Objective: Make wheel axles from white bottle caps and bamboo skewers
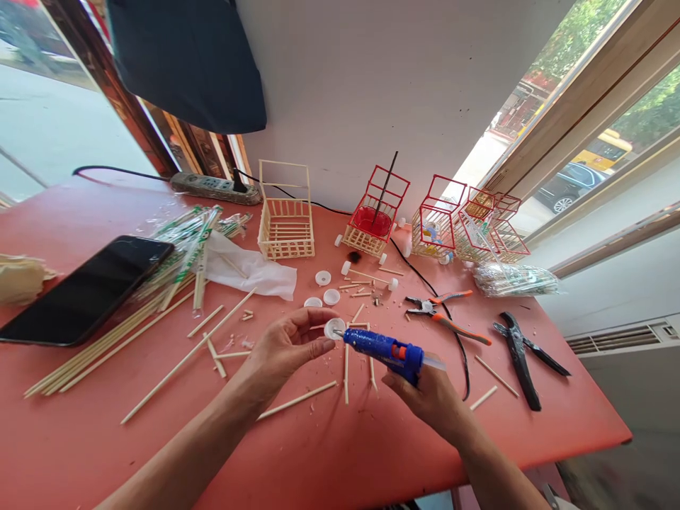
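My left hand (pixel 287 343) pinches a small white plastic cap (pixel 334 327) between thumb and fingers, just above the red table. My right hand (pixel 425 393) grips a blue hot glue gun (pixel 385 348), and its nozzle tip touches the cap. A small frame of thin wooden sticks (pixel 358 354) lies on the table right under the gun. More white caps (pixel 323 278) sit a little farther back.
On the red table (pixel 329 453): a black phone (pixel 88 289), loose chopsticks (pixel 175 365), a bare stick cart (pixel 285 212), red-painted stick carts (pixel 375 212), orange-handled pliers (pixel 443 315), black cutters (pixel 523 354), a power strip (pixel 215 185) and the gun's black cord (pixel 462 354).
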Tool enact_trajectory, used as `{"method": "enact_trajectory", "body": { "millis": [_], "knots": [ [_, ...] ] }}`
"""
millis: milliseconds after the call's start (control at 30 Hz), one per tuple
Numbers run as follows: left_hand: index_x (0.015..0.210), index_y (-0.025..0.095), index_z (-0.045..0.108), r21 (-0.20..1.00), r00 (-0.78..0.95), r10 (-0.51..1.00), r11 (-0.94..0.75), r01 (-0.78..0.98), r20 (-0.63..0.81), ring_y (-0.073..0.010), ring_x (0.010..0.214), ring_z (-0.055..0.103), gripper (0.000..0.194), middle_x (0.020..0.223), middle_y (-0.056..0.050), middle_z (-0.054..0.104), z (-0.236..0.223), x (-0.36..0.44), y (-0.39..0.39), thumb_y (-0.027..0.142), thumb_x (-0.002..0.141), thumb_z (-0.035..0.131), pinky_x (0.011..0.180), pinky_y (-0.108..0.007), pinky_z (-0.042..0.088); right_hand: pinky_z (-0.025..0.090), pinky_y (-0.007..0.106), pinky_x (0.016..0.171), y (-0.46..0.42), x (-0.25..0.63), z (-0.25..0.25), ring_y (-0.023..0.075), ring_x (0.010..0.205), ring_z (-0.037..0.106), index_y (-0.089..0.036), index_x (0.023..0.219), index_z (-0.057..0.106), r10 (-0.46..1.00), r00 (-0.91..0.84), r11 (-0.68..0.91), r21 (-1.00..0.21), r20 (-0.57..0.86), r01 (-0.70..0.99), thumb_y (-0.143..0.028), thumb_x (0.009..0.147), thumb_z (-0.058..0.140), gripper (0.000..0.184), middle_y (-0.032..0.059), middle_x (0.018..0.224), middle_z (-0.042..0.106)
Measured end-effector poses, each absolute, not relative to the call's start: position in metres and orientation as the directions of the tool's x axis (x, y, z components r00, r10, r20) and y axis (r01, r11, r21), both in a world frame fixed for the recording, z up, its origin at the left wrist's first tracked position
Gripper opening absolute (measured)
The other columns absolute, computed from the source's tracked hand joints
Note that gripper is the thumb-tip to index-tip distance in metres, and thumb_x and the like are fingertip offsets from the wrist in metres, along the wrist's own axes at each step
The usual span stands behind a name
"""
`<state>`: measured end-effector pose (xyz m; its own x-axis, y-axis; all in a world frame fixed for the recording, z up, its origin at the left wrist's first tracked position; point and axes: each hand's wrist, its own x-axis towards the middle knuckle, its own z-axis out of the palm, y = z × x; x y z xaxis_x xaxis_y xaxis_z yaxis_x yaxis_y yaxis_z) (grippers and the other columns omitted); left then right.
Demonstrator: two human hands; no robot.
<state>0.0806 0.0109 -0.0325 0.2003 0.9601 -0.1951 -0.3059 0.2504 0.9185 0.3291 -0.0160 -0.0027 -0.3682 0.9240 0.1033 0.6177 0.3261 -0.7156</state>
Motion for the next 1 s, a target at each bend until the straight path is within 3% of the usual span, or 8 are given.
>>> {"method": "enact_trajectory", "body": {
  "millis": [667, 1000],
  "knots": [
    [0.102, 0.020, 0.072, 0.930, 0.170, 0.967, 0.234, -0.284, -0.191, -0.0246, 0.107, 0.069, 0.037, 0.106, -0.007, 0.076, -0.0317, 0.0802, 0.0099, 0.030, 0.070, 0.087, 0.092, -0.032, 0.055, 0.032, 0.022, 0.051, -0.0157, 0.3284, -0.0023, 0.0108, 0.054, 0.040, -0.021, 0.073, 0.052, 0.926, -0.351, 0.341, -0.715, 0.141, 0.610, -0.040, 0.093, 0.060, 0.029, -0.0042, 0.062, 0.049],
    [0.102, 0.021, 0.073, 0.923, 0.198, 0.964, 0.234, -0.305, -0.179, -0.0224, 0.105, 0.070, 0.034, 0.104, -0.005, 0.076, -0.0315, 0.0811, 0.0110, 0.027, 0.071, 0.087, 0.089, -0.029, 0.056, 0.037, 0.023, 0.057, -0.0156, 0.3292, -0.0023, 0.0127, 0.059, 0.050, -0.020, 0.082, 0.062, 0.916, -0.388, 0.342, -0.709, 0.104, 0.616, -0.041, 0.094, 0.061, 0.025, -0.0019, 0.068, 0.059]
  ]
}}
